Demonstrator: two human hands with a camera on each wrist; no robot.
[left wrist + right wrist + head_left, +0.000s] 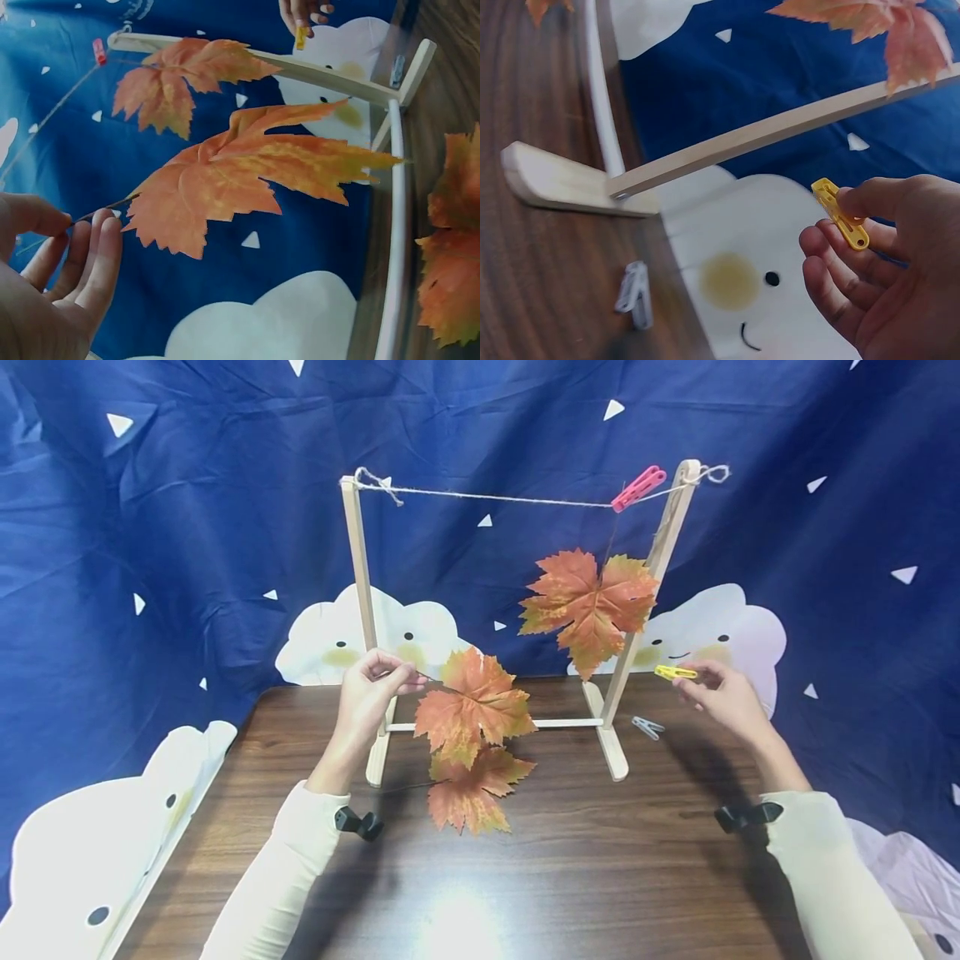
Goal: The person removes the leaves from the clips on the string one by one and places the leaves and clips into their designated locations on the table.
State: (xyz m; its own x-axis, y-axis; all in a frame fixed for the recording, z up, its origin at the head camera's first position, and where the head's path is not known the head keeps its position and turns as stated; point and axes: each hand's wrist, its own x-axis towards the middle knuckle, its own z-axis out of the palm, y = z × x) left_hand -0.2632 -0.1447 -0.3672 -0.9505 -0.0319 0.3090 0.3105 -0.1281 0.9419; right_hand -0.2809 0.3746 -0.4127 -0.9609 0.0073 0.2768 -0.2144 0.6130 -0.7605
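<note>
left hand sits left of centre in the head view, thumb + fingers pinched on the thin stem of an orange maple leaf, which hangs in the air just in front of the wooden rack. right hand, at right of frame, has thumb + forefinger closed on a yellow peg, other fingers loosely curled.

another leaf already hangs from the string at upper right, clipped by a pink peg. a third leaf lies on the desk below the held one. a grey peg lies on the desk by the rack's right foot.

risks, as i judge them: the stem grip is slight, so the leaf could twist or slip out. the rack looks light and the right post leans, so a tug on the string might tip it. the yellow peg is held near its end, so it could flip out when squeezed.

hard to see: the stem itself is barely visible in the head view. can't tell how the string is tied at the posts. the right wrist view cuts off the hung leaf at the top edge, and the grey peg is blurred there.
</note>
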